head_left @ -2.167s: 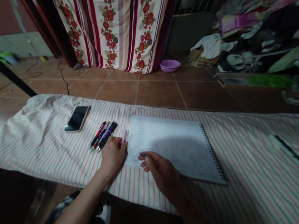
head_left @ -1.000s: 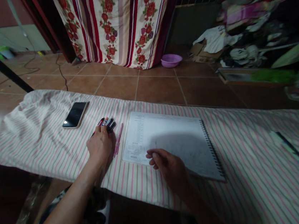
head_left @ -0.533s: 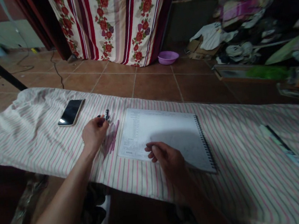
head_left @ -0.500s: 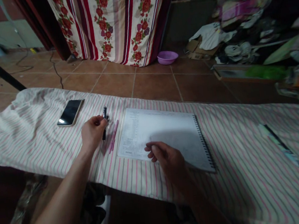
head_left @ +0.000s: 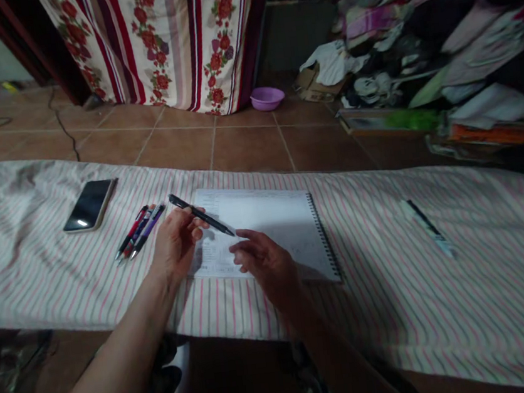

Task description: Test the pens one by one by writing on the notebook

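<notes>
Over one spiral notebook (head_left: 263,209), two bare hands converge on one black pen (head_left: 215,223), at about 10 o'clock from the notebook's middle. The left hand (head_left: 172,241) is closed on the barrel; the right hand (head_left: 270,268), fingers parted and loosely curled, holds nothing visible, its fingertips just beside the pen's point, contact unclear. Done well, this hold likely calls for a light, steady pinch, with the point kept off the page. Counted around the same dial: one striped cloth (head_left: 365,229) underneath; one floral curtain (head_left: 173,42) at 11; one purple basin (head_left: 267,99) at 12; one smartphone (head_left: 90,203) between 9 and 10; at least three overlapping pens (head_left: 149,229) at 9; and one slim black-and-pale object (head_left: 429,225), too blurred to identify, at 3.
</notes>
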`<move>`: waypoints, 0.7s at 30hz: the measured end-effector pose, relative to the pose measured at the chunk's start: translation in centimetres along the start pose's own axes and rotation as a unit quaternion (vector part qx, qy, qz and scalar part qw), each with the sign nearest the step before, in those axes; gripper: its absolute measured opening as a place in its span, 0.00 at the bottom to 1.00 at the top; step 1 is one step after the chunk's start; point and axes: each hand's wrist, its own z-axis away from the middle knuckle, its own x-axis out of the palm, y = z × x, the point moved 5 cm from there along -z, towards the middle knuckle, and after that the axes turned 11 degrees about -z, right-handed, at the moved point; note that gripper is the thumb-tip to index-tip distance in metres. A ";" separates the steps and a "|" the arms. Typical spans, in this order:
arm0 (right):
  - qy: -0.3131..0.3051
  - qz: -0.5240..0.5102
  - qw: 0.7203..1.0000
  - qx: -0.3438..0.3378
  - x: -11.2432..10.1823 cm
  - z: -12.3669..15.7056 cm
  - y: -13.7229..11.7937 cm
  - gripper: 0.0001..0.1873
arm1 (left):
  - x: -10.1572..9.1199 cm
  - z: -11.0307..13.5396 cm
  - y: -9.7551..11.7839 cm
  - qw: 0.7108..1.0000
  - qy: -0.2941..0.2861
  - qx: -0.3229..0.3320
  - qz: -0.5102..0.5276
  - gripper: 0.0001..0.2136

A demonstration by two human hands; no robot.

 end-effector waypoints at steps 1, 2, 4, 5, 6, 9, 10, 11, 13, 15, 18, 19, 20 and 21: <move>0.007 -0.009 1.000 -0.002 -0.1 -0.1 0.0 0.18 | 0.4 0.1 -0.2 1.000 -0.011 0.001 -0.007 0.05; 0.015 -0.015 1.000 -0.002 -0.3 -0.2 0.0 0.18 | 0.7 0.3 -0.4 1.000 -0.020 0.001 -0.013 0.05; 0.036 -0.020 0.999 -0.006 -0.7 -0.3 0.0 0.18 | 1.3 0.6 -0.9 0.999 -0.032 -0.003 -0.020 0.06; 0.045 -0.020 0.999 -0.008 -0.9 -0.4 -0.1 0.18 | 1.5 0.8 -1.2 0.999 -0.037 -0.008 -0.021 0.06; 0.054 -0.017 0.998 -0.011 -1.1 -0.4 -0.2 0.17 | 1.7 0.9 -1.4 0.999 -0.041 -0.013 -0.021 0.06; 0.081 -0.008 0.996 -0.029 -1.6 -0.3 -0.7 0.14 | 2.1 1.2 -2.0 0.998 -0.052 -0.023 -0.018 0.07; 0.090 -0.007 0.995 -0.035 -1.7 -0.3 -0.9 0.14 | 2.2 1.3 -2.2 0.998 -0.053 -0.026 -0.016 0.06; 0.099 -0.006 0.994 -0.039 -1.8 -0.3 -1.1 0.13 | 2.3 1.3 -2.3 0.998 -0.055 -0.029 -0.014 0.06; 0.115 -0.007 0.992 -0.041 -2.1 -0.3 -1.2 0.13 | 2.4 1.4 -2.6 0.997 -0.060 -0.037 -0.009 0.05; 0.130 -0.007 0.991 -0.039 -2.3 -0.3 -1.3 0.12 | 2.7 1.4 -2.8 0.997 -0.065 -0.047 -0.004 0.05; 0.144 -0.002 0.989 -0.041 -2.5 -0.3 -1.4 0.12 | 3.0 1.5 -2.9 0.996 -0.068 -0.056 0.009 0.04; 0.147 0.000 0.988 -0.043 -2.6 -0.3 -1.4 0.12 | 3.0 1.5 -3.0 0.996 -0.067 -0.059 0.015 0.04; 0.148 -0.001 0.988 -0.045 -2.6 -0.3 -1.5 0.12 | 3.1 1.5 -3.0 0.996 -0.067 -0.062 0.021 0.04; 0.149 -0.007 0.988 -0.045 -2.6 -0.3 -1.5 0.12 | 3.2 1.5 -3.0 0.995 -0.068 -0.067 0.027 0.04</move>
